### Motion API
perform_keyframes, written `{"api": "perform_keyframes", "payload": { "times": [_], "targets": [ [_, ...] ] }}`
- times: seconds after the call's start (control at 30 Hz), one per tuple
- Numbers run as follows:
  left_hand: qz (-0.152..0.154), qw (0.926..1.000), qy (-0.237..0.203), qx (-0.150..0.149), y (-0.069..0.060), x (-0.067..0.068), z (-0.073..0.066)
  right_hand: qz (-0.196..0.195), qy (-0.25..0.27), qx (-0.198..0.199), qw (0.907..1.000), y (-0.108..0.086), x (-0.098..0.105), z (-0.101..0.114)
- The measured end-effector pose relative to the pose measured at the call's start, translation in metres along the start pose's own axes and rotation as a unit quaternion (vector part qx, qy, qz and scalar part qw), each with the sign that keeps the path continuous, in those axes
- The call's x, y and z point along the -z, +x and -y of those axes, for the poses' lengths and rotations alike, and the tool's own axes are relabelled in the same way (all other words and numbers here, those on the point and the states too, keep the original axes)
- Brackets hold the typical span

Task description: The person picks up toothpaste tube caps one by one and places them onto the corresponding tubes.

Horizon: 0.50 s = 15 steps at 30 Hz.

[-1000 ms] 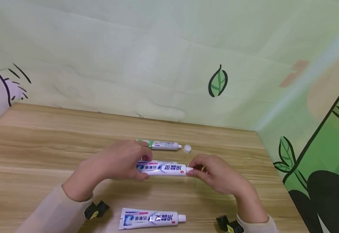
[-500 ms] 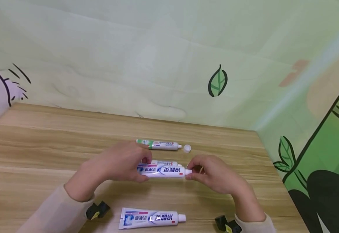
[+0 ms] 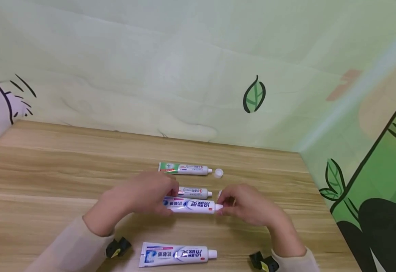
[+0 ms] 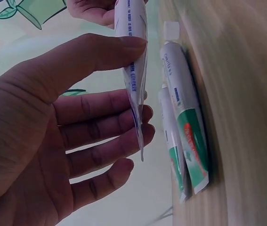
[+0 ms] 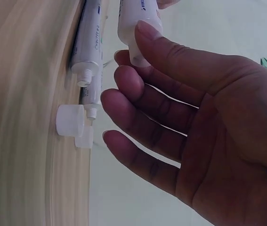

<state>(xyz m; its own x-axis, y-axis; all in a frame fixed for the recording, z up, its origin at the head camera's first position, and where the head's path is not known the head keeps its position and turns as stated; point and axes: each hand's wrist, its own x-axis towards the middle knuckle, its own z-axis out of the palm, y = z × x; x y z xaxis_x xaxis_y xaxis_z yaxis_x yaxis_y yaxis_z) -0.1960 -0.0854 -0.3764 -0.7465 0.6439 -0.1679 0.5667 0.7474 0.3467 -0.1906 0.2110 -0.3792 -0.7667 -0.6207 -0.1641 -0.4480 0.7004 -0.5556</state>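
A white toothpaste tube with blue lettering (image 3: 192,205) is held level above the table between both hands. My left hand (image 3: 146,193) pinches its body toward the flat tail, thumb on one face and fingers behind, as the left wrist view shows. At the other end, my right hand (image 3: 250,206) pinches the white cap (image 5: 138,56) between thumb and index finger, its other fingers loosely bent. Just behind lies an uncapped green-and-white tube (image 3: 194,193), partly covered by the left hand. Its loose cap (image 5: 70,120) stands near the bare nozzle.
Farther back lies another uncapped green-and-white tube (image 3: 192,170), with a loose white cap (image 3: 219,173) beside its nozzle. A capped white toothpaste tube (image 3: 174,255) rests near the front of the wooden table (image 3: 65,162). A printed cloth wall (image 3: 184,75) rises behind.
Both hands have moved the held tube a little toward me and lower in the head view. More of the green-and-white tube behind it now shows. The other tubes stay put.
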Motion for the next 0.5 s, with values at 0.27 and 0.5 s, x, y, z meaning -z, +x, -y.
{"api": "perform_keyframes", "payload": {
  "times": [0.27, 0.5],
  "targets": [
    [0.027, 0.9995, 0.008, 0.016, 0.004, -0.004, -0.003, 0.011, -0.015, 0.002, 0.9998, 0.002, -0.003, -0.003],
    [0.034, 0.9988, 0.024, 0.027, 0.006, -0.013, -0.005, 0.021, -0.029, -0.014, 0.9993, 0.006, -0.01, -0.003]
  ]
}}
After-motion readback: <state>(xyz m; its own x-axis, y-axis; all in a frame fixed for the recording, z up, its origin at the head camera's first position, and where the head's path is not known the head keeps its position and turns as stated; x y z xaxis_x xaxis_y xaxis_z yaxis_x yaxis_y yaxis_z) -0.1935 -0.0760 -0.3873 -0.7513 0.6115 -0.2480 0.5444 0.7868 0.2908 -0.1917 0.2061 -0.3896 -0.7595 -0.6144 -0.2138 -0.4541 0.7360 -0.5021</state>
